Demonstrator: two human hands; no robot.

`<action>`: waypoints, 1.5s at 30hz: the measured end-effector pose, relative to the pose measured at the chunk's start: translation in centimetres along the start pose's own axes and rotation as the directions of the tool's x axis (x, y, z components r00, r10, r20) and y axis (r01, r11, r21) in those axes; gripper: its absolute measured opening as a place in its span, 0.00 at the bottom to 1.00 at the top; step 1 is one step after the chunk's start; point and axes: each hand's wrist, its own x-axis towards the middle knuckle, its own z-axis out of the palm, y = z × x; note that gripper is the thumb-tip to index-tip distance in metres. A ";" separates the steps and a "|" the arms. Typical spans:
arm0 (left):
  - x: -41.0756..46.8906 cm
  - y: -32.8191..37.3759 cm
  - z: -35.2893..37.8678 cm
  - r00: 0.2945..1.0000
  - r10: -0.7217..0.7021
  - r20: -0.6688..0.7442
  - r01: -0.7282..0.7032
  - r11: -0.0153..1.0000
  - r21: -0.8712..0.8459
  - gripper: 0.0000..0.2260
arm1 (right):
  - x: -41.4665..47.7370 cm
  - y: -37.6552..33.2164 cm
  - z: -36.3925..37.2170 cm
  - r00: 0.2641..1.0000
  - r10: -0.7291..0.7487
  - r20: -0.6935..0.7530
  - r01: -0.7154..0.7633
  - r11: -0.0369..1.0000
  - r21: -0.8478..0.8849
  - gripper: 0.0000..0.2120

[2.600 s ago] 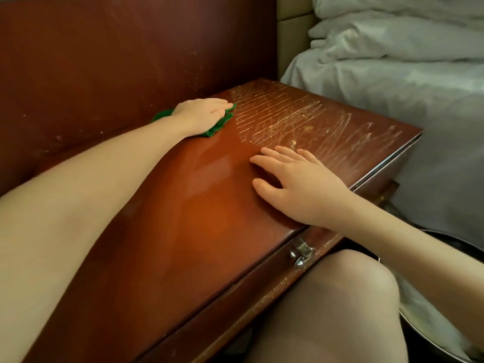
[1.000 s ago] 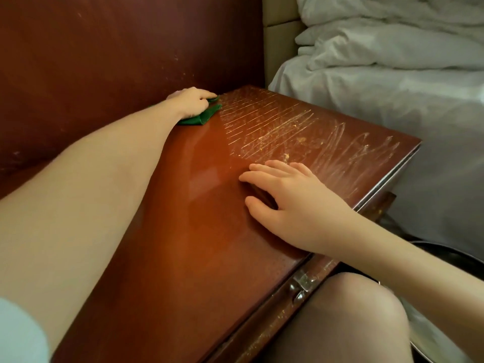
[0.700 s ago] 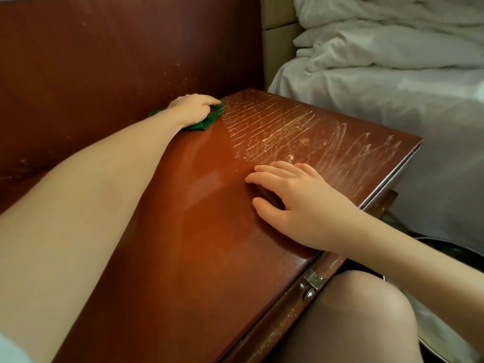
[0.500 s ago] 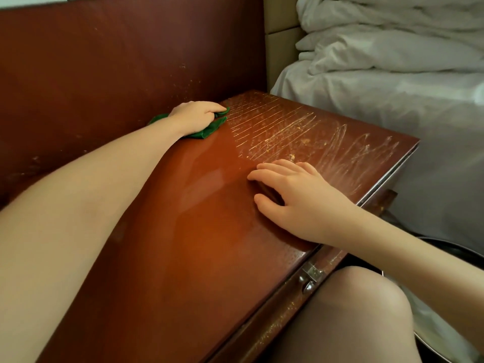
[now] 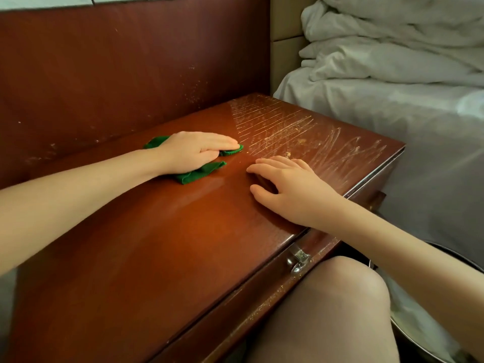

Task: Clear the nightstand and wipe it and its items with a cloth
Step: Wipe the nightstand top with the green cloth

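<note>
The red-brown wooden nightstand (image 5: 162, 247) fills the middle of the view; nothing stands on its top. Its right part is streaked with pale dusty marks, its left part looks glossy. My left hand (image 5: 192, 151) lies flat with straight fingers on a green cloth (image 5: 199, 174) and presses it onto the top, near the middle. Green corners stick out at the wrist and under the fingertips. My right hand (image 5: 290, 191) rests on the wood just right of the cloth, fingers spread and slightly bent, holding nothing.
A dark wooden wall panel (image 5: 117, 69) rises behind the nightstand. A bed with white sheets (image 5: 398, 82) stands to the right. A metal handle (image 5: 297, 260) sits on the drawer front. My knee (image 5: 337, 305) is before it, a round bin (image 5: 432, 328) at lower right.
My left hand has slid the green cloth from the back edge by the wall toward the front and middle, close to my right hand. The right hand has stayed in place.
</note>
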 end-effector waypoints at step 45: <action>15.4 -9.6 0.6 0.891 -0.441 -0.106 0.444 0.896 0.013 0.19 | 0.2 -0.3 0.4 1.000 0.017 -0.008 -0.017 1.000 0.002 0.29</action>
